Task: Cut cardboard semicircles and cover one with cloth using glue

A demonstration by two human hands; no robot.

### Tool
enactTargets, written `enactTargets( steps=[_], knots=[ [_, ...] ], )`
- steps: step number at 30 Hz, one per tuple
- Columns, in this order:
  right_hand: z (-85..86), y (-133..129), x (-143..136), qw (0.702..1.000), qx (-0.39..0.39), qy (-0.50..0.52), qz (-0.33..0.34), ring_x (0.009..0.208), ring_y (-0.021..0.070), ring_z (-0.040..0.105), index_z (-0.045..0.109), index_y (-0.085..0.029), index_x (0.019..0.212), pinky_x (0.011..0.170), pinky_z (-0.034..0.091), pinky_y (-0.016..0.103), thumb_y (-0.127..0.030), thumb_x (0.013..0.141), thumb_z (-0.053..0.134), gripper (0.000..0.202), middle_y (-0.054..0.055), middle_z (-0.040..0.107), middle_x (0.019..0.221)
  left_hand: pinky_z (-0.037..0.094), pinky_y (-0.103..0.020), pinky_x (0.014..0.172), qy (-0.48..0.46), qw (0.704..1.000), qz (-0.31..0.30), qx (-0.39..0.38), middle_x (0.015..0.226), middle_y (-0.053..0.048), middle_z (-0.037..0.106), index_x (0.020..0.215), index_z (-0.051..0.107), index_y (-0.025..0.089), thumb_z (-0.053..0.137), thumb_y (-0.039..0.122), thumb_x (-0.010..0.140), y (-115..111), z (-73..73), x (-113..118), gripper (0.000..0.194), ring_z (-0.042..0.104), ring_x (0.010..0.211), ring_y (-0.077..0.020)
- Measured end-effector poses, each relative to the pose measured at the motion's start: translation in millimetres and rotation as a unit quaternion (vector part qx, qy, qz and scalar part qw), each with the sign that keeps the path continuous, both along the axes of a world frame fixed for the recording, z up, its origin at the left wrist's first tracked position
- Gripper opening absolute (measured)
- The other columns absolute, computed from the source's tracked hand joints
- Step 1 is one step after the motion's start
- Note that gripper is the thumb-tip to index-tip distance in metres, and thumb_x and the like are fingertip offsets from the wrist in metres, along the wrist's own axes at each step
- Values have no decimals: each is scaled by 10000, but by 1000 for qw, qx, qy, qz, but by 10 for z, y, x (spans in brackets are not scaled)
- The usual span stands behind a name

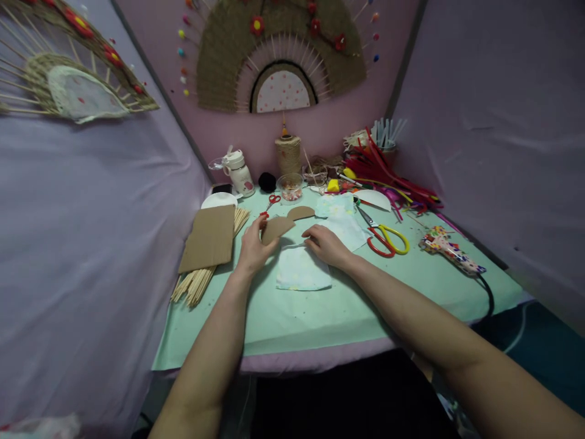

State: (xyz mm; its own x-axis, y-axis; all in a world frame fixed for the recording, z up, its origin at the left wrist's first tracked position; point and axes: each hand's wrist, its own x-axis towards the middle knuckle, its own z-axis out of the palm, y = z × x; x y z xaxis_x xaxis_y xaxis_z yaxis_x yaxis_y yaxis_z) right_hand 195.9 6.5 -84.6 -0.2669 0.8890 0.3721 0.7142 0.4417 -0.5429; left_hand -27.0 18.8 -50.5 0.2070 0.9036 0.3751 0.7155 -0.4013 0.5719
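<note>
Between the thumb and fingers of my left hand [256, 242] is a brown half-round cardboard piece [276, 228], held above the table. My right hand [326, 244] has its fingers bent together at the upper edge of a pale blue cloth piece [304, 268]; what its fingertips pinch, if anything, is too small to tell. A second half-round cardboard piece [301, 213] lies just behind the held one. More pale patterned cloth [345, 230] spreads behind and right of my right hand. Small red-handled scissors [273, 200] lie beyond my left hand.
Cardboard [210, 238] rests on wooden sticks [197, 286] at left. Large scissors [381, 235] and a glue gun [452, 251] lie at right. At the back stand a white bottle [240, 175], twine [287, 155], a bead dish [291, 188] and red strips [384, 171].
</note>
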Motion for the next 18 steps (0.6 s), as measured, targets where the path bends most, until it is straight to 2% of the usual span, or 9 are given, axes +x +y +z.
enactTargets(
  steps=[3,5,9,18],
  knots=[
    [43,35,118,998,12,31,-54,920,208,570,625,-174,970,828,428,327,-166,878,499,157,91,647,973,403,-371,1004,0,983,-172,-59,1254,-95,602,1313,434,225,691,265,724,-115,76,62,643,559,1149,-213],
    [70,43,189,995,19,58,-85,896,202,579,627,-175,947,825,431,327,-180,873,502,146,86,652,965,409,-391,988,48,968,-222,-104,1206,-93,629,1247,497,221,709,273,698,-178,86,112,590,576,1110,-233],
    [96,26,239,993,6,71,-95,844,188,588,635,-180,906,802,437,315,-196,852,528,121,71,659,931,419,-423,951,116,953,-240,-144,1132,-83,659,1168,564,228,714,281,668,-222,66,167,525,602,1038,-263],
    [93,-5,218,996,-13,41,-75,844,183,585,638,-186,905,784,436,300,-215,868,533,115,59,659,912,420,-416,918,134,951,-229,-158,1102,-74,664,1133,580,235,741,342,643,-212,95,164,527,595,1015,-273]
  ],
)
